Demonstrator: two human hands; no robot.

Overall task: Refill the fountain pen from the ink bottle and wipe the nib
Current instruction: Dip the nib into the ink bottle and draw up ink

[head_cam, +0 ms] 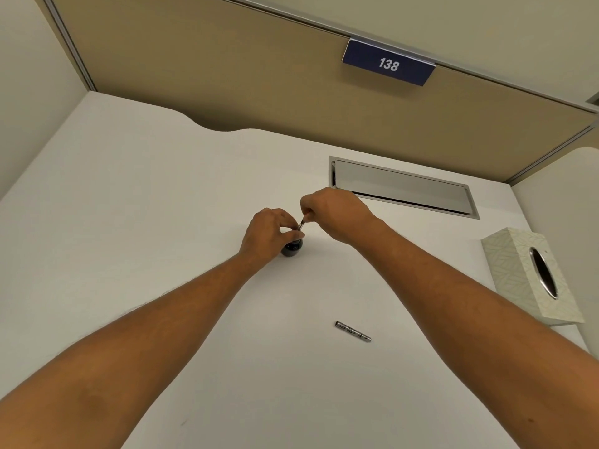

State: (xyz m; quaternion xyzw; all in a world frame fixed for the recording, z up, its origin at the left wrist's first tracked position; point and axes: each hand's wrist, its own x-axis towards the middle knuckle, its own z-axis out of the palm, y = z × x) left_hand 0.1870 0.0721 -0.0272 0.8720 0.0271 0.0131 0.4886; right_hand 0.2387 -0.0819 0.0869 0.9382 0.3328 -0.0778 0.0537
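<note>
- The fountain pen [302, 222] is held tilted over the mouth of the ink bottle [291, 248], its lower end pointing down into the bottle's neck; whether the nib reaches the ink cannot be told.
- The pen's upper end is pinched by the closed fingertips of the right hand [330, 212].
- The dark, round ink bottle is stood on the white desk [162, 222] and is gripped at its neck by the left hand [267, 233], whose fingers are curled around it.
- A metal pen barrel [353, 331] is laid flat on the desk, nearer the person and well apart from the bottle.
- A tissue box [518, 270] is placed at the desk's right edge.
- A blue plate marked 138 [388, 63] is fixed on the partition behind.
</note>
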